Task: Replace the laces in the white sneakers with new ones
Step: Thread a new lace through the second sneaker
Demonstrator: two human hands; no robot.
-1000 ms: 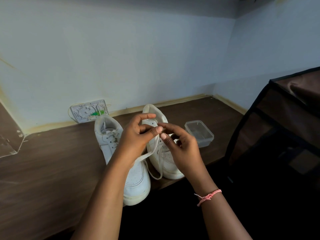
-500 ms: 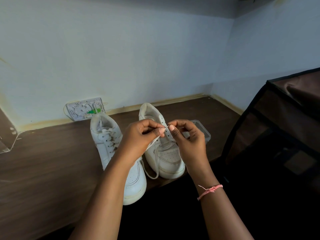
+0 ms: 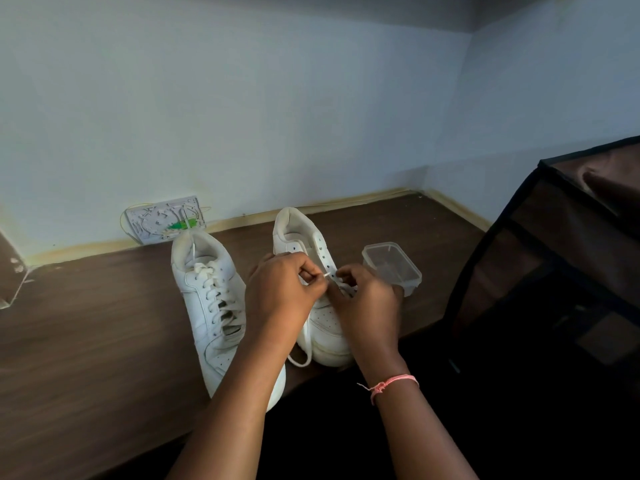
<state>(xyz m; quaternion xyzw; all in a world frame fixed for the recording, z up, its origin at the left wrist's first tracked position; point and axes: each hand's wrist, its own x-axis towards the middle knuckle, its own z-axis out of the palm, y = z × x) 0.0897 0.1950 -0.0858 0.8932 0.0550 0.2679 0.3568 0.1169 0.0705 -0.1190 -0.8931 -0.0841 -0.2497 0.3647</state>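
1. Sneakers stand side by side on a dark wood-grain shelf (image 3: pixel 86 341): the left sneaker (image 3: pixel 211 306) is fully laced, the right sneaker (image 3: pixel 311 258) shows bare eyelets near its collar.
2. Both are smooth white leather with perforated toes.
3. The left hand (image 3: pixel 280 292) and right hand (image 3: pixel 367 299) curl over the right sneaker, fingertips pinching a thin white lace (image 3: pixel 326 274) between them.
4. A loose loop of the lace hangs below the left fingers.
5. A clear plastic container (image 3: pixel 393 266), square with rounded corners, sits just beyond the right fingers.

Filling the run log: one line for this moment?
left hand: pinches lace | right hand: pinches lace | right sneaker: partly laced | left sneaker: laced
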